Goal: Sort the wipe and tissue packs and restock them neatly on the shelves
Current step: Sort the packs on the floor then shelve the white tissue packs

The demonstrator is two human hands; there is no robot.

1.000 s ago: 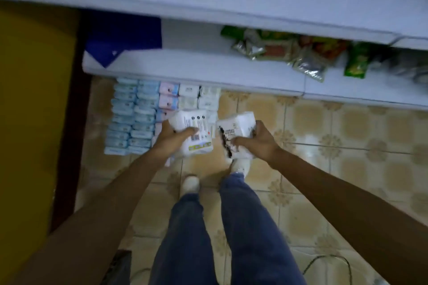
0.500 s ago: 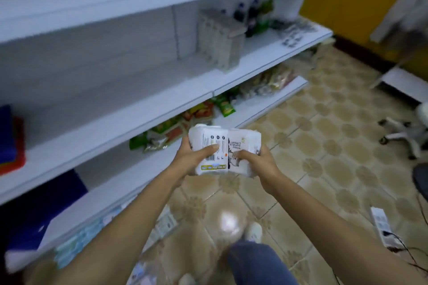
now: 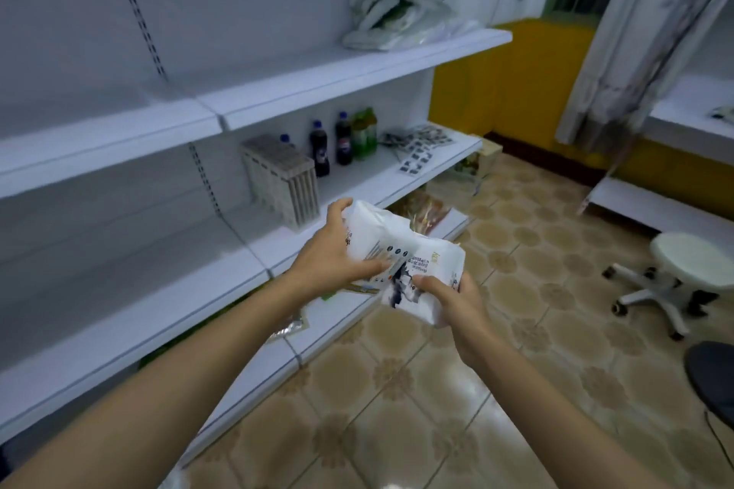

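The left hand [image 3: 333, 254] grips one white pack [image 3: 377, 228], with the fingers curled over its far end and the thumb on its printed face. The right hand [image 3: 456, 300] holds a second white pack [image 3: 439, 260] from below, thumb on top. The two packs touch each other and are held in the air, near the front edge of the middle shelf [image 3: 349, 181] and above the tiled floor [image 3: 397, 389]. On this shelf stand a grey ribbed box [image 3: 282, 179], some drink bottles [image 3: 343, 139] and small sachets [image 3: 421, 147]. The upper shelf [image 3: 317, 79] carries white bags [image 3: 393, 12]. A white stool [image 3: 683, 254] stands well apart at the right.
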